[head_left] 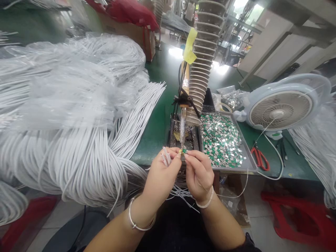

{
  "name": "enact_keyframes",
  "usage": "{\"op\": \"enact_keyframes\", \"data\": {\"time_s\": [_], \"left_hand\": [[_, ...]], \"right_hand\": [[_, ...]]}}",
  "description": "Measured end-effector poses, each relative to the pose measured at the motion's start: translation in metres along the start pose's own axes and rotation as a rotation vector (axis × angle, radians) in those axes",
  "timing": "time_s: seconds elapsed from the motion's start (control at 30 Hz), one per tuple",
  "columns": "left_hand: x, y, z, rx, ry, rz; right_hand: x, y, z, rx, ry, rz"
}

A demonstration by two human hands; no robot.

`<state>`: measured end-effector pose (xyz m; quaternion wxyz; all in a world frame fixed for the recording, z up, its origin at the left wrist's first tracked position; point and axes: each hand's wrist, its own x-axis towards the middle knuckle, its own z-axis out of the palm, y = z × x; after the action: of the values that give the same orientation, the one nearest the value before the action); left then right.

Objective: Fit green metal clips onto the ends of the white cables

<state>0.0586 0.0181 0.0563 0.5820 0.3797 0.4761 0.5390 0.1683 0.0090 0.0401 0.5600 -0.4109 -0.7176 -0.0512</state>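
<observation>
On the green workbench point(154, 140), white cable coils point(65, 154) lie heaped.

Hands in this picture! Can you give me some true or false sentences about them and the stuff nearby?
1. The left hand pinches thin white wires. True.
2. The right hand holds red scissors. False: its fingers pinch a tiny green piece, and the red-handled scissors lie on the green bench.
3. A metal tray holds many small green-and-silver pieces. True.
4. The silver bangle is on the right wrist. False: it is on the left wrist.
</observation>
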Motion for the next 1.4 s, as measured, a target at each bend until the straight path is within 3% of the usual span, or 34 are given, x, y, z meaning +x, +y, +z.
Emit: {"op": "enact_keyframes", "data": {"time_s": [0.27,0.43,0.67,0.97,1.27,1.4], "left_hand": [[0.0,-0.004,-0.002,0.03,-0.042,0.003],[-0.002,-0.007,-0.009,0.077,-0.109,0.02],[-0.005,0.002,-0.015,0.335,-0.185,0.039],[-0.001,0.006,-0.019,0.402,-0.297,0.05],[0.002,0.013,-0.014,0.353,-0.241,0.029],[0.004,0.016,-0.012,0.375,-0.229,0.027]], "right_hand": [[-0.005,0.002,-0.003,0.072,-0.045,0.032],[-0.006,0.002,-0.009,0.089,-0.103,0.129],[-0.005,0.001,-0.01,0.051,-0.204,0.239],[-0.007,0.001,-0.008,0.121,-0.221,0.158],[-0.015,-0.001,-0.004,0.2,-0.041,0.323],[-0.011,0.0,-0.004,0.153,-0.035,0.29]]}}
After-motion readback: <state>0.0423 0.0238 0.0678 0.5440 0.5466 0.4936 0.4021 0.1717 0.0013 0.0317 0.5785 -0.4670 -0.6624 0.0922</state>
